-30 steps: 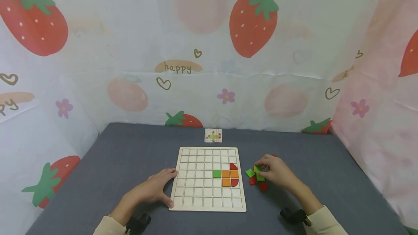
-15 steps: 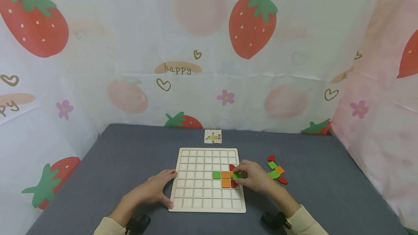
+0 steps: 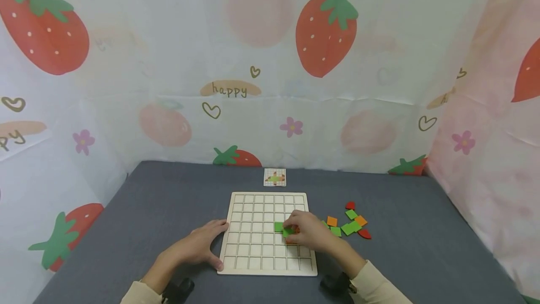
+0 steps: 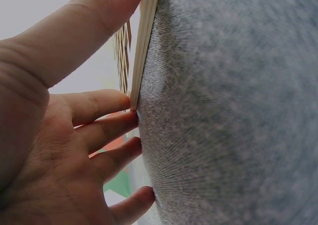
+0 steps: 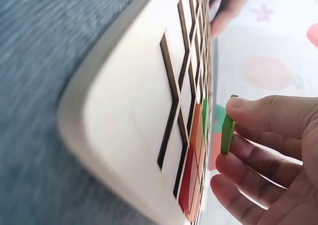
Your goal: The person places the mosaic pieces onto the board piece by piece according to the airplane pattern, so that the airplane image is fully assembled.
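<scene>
My right hand point(image 3: 311, 232) is over the right half of a pale wooden grid board point(image 3: 266, 272), pinching a green square tile point(image 5: 228, 131) between thumb and fingers. The right wrist view shows this tile held on edge, apart from the board. Another green tile point(image 3: 279, 226) sits in a grid cell just beside it. Orange and red tiles point(image 5: 188, 178) fill cells near the board's right edge, mostly hidden under the hand in the head view. My left hand point(image 3: 196, 244) rests at the board's left edge, fingers spread, thumb and fingertips touching its side point(image 4: 144, 46).
Right of the board lie several loose tiles, among them an orange square point(image 3: 332, 221), a green one point(image 3: 351, 227) and a red rounded piece point(image 3: 364, 234). A small pattern card point(image 3: 275, 177) lies behind the board. Strawberry-printed cloth point(image 3: 236, 121) encloses the grey table point(image 3: 181, 191).
My right hand has carried a green tile from the loose pile leftward over the board, uncovering more loose tiles. The left hand stays at the board's edge.
</scene>
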{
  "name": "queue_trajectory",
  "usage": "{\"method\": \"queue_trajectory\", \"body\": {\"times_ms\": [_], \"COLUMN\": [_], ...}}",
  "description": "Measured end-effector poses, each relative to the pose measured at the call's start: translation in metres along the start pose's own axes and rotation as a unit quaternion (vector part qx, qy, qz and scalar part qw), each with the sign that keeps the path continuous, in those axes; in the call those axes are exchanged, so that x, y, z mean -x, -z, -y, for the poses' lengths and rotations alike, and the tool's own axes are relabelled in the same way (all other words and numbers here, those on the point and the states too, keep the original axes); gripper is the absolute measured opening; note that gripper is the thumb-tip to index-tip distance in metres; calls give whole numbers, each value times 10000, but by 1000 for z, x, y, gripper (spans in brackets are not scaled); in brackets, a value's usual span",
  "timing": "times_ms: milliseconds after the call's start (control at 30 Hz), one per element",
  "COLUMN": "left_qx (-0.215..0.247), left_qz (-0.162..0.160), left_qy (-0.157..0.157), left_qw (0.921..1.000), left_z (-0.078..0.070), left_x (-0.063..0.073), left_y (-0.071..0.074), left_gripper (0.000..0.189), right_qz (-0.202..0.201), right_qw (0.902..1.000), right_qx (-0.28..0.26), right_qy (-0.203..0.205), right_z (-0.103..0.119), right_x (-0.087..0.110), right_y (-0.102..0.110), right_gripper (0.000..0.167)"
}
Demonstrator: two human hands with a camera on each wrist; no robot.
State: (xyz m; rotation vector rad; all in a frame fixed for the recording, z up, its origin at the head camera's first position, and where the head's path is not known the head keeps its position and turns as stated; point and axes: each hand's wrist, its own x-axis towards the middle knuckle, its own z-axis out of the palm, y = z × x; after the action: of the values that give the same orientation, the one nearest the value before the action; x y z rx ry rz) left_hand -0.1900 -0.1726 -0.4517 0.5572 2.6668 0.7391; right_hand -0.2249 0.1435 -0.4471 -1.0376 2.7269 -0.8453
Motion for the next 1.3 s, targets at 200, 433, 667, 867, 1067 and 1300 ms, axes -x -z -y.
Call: {"method": "queue_trajectory", "body": {"times_ms": [200,433,667,867,1067,1300], "left_qx": [44,50,6,1,22,25], "left_qz": [16,21,24,14,18,26], "left_qy": [62,51,49,47,39,81], "left_qw": [10000,10000,10000,10000,10000,10000], "left_z": [1,0,1,2,2,2], "left_x": [0,0,0,0,-1,-1], "left_y": [0,2,2,1,0,-1], "left_gripper": [101,101,102,102,101,100], "right_qz": [178,242,225,228,193,158], "right_qw": [9998,9994,9984,9969,9959,9959], "right_qx": [88,227,505,736,858,851], "right_qy": [-42,82,155,182,217,275], "right_z": [5,9,12,15,16,16], "right_x": [-6,-12,-15,-16,-16,-14], "right_y": [-6,-10,-14,-15,-15,-15], "right_gripper": [25,21,18,14,13,15]}}
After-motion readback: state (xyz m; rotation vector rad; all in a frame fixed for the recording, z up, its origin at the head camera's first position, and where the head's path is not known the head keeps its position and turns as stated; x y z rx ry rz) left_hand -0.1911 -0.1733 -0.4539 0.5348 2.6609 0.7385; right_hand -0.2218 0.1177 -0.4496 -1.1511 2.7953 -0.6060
